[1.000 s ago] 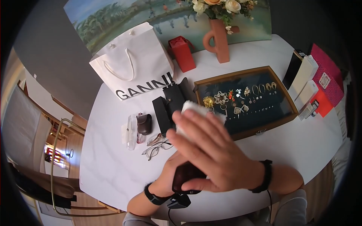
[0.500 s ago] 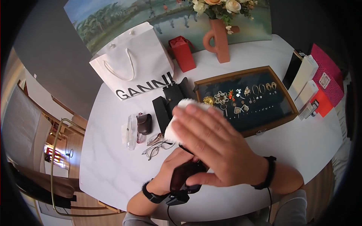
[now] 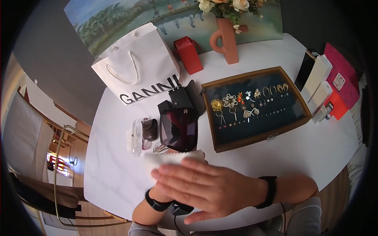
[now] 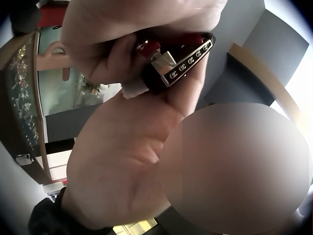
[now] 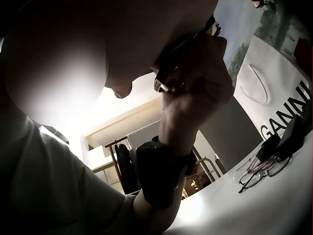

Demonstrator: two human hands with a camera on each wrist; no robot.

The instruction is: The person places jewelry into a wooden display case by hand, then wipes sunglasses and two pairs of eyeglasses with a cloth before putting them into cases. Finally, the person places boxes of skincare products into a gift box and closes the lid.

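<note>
My left hand point(image 5: 198, 90) grips a pair of sunglasses by one temple. Large dark purple lenses point(image 3: 179, 131) face up above the hands in the head view. The black temple with a row of metal logos point(image 4: 183, 68) shows between the hands in the left wrist view. Over the left hand lies my right hand point(image 3: 210, 188), fingers straight and thumb apart. Its fingers press a white cloth point(image 3: 163, 159) with a scalloped edge, just below the lenses. Most of the left hand is hidden in the head view by the right hand and cloth.
Eyeglasses and a brown case point(image 3: 149, 129) lie at left. Behind stand a white paper bag point(image 3: 138, 63), a red box point(image 3: 188, 55) and a vase point(image 3: 226, 43). A glass-topped jewelry case point(image 3: 256, 108) lies at right, with boxes point(image 3: 321, 94) beyond it.
The sunglasses have swung forward, so their lenses now stand beyond the hands. The right hand and cloth have moved down and left, toward me, uncovering the jewelry case.
</note>
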